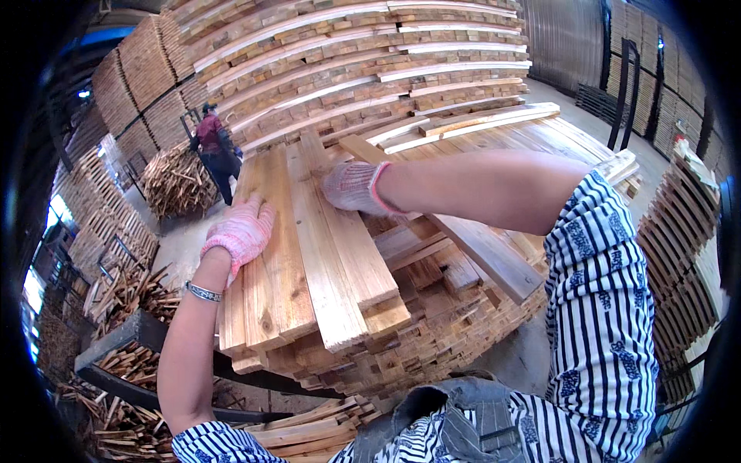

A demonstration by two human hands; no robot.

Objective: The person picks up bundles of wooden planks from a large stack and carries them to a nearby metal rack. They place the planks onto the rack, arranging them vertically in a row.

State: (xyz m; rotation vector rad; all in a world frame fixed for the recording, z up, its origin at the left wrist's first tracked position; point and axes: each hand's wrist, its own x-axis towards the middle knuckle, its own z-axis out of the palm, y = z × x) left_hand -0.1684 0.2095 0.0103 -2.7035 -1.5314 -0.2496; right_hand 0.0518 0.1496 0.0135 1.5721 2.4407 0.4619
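My left hand [241, 231], in a pink and white knit glove, lies on the left edge of a wide wooden board [275, 262] with its fingers stretched forward. My right hand [356, 187], in a similar glove, reaches across and is closed at the right edge of a long wooden plank [351, 247]. Its fingertips are partly hidden. A narrower plank [320, 270] lies between that plank and the wide board. These lengths rest side by side on a stack of timber [417, 336], their near ends uneven. Another plank [494, 262] lies slanted under my right forearm.
A tall layered lumber stack [347, 69] rises ahead. Loose boards [471, 127] lie at the far right of the work pile. Scrap sticks [127, 297] and a dark metal frame [116, 355] are at left. A person [214, 147] stands by a stick bundle [179, 181]. More stacked timber [671, 231] stands right.
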